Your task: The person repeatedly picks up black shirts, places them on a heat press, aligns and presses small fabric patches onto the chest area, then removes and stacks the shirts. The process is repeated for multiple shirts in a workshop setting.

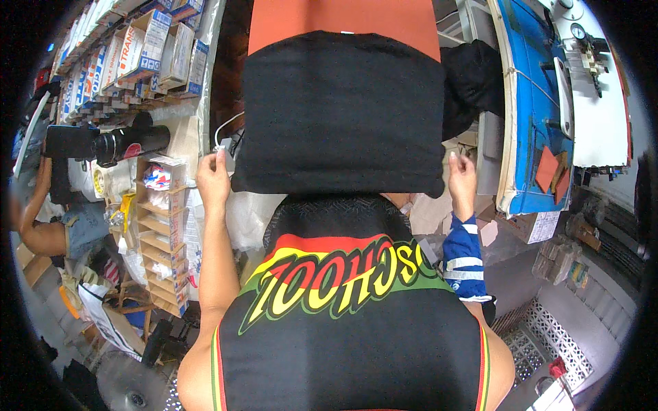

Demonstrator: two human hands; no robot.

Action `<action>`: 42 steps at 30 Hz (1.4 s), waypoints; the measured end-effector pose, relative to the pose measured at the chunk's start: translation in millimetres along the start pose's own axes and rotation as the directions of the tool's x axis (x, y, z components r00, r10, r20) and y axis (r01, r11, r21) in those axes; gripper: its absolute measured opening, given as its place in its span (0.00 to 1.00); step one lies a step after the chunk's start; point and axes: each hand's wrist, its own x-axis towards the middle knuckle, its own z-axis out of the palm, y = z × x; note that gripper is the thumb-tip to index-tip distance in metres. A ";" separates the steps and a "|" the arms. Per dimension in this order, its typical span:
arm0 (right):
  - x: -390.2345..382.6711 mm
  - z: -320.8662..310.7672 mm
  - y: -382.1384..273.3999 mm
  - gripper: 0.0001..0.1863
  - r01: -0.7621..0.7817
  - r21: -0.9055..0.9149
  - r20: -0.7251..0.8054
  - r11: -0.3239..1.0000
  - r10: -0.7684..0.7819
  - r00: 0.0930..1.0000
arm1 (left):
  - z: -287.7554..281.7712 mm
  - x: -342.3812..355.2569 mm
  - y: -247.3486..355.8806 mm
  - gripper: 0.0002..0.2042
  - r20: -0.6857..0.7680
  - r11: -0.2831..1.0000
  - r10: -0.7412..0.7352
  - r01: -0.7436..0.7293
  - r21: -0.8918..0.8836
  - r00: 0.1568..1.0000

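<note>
A black garment (339, 113) is spread flat on the orange board (343, 20), its lower corners pinched by the left hand (214, 179) and right hand (462, 177).

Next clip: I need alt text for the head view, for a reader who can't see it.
Seen from above, a person's left hand and right hand grip the two near corners of a black garment spread over an orange pressing board. Cardboard boxes line shelves to the left, and a blue padded board stands to the right.
</note>
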 end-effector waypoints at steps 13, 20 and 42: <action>69.6 134.6 -181.9 0.39 0.691 -0.534 0.211 0.487 -0.715 0.667 | 112.6 60.9 211.6 0.34 0.175 0.562 0.726 -0.721 0.405 0.665; 117.0 43.1 -96.9 0.24 0.593 -0.418 -0.145 0.689 -0.695 0.705 | 66.1 137.2 104.7 0.35 -0.074 0.820 0.571 -0.563 0.106 0.818; 126.7 61.1 -10.0 0.26 -0.084 0.365 -0.363 0.927 0.225 0.904 | 53.6 148.4 4.1 0.29 -0.015 0.711 -0.007 -0.006 -0.703 1.000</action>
